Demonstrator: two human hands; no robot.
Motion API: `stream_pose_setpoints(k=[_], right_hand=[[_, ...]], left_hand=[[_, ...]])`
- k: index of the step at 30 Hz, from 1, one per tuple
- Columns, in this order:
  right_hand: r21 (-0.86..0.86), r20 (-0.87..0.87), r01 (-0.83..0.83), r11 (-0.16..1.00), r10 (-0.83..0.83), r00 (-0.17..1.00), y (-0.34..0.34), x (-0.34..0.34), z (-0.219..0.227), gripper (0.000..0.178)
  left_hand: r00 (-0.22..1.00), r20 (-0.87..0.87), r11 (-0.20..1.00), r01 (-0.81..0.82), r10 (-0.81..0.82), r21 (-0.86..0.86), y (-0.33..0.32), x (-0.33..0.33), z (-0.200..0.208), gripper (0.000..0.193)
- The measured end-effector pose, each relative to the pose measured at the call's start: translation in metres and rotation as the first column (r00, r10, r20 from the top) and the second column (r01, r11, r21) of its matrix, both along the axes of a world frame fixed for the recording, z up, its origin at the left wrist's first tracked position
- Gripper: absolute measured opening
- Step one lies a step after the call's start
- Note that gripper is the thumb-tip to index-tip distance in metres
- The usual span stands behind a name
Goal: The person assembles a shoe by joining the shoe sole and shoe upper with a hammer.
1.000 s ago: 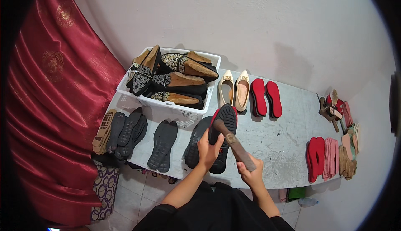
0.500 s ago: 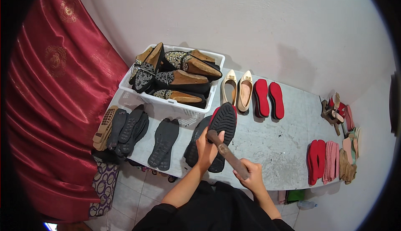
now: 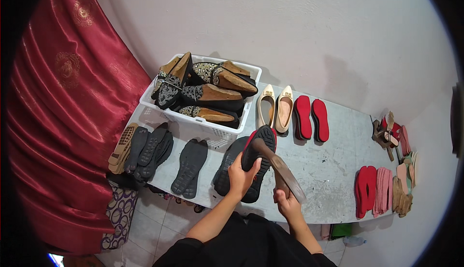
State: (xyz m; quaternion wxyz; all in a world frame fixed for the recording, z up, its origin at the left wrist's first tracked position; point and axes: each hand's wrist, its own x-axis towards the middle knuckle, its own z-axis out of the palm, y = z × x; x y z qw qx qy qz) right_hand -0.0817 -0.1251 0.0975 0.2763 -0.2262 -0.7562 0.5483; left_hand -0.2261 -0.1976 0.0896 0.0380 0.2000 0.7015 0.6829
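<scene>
left fingers (image 3: 236,164) gripping | right fingers (image 3: 292,202) curled | forearms (image 3: 211,222) angled inward

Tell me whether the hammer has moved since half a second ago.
Yes. Judged against the white basket, which stands on the table, the hammer in the right hand has shifted to the right.

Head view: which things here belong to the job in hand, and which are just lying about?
In the job:
black sole, held in the left hand
hammer, held in the right hand

Probably just lying about:
white basket of shoes
cream shoes
red soles
pink pieces
</scene>
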Motion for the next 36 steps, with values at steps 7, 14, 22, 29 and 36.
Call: stream_pose_setpoints(k=[7, 14, 22, 29, 36], right_hand=[[-0.059, -0.11, -0.009, 0.998, 0.003, 0.994, 0.006, -0.002, -0.024, 0.03], [-0.059, -0.134, -0.008, 0.998, 0.0, 0.991, 0.001, -0.006, -0.027, 0.025], [0.059, -0.095, 0.095, 0.994, -0.089, 0.991, 0.005, -0.023, -0.019, 0.015], [0.067, -0.044, 0.176, 0.982, -0.174, 0.984, 0.001, -0.038, 0.004, 0.018], [0.262, -0.059, 0.134, 0.956, -0.122, 0.991, -0.001, -0.041, 0.02, 0.014]], left_hand=[[1.0, -0.017, 0.998, -0.012, 0.011, -0.065, -0.003, 0.002, 0.002, 0.03], [0.998, 0.046, 0.998, -0.051, 0.052, -0.03, -0.003, 0.0, -0.005, 0.031], [0.999, 0.008, 0.996, -0.048, 0.049, -0.07, -0.001, -0.005, -0.001, 0.033], [0.999, 0.015, 0.999, -0.047, 0.047, -0.023, 0.001, -0.01, -0.002, 0.03], [0.994, 0.099, 0.998, -0.05, 0.046, 0.036, -0.001, -0.02, -0.008, 0.032]])
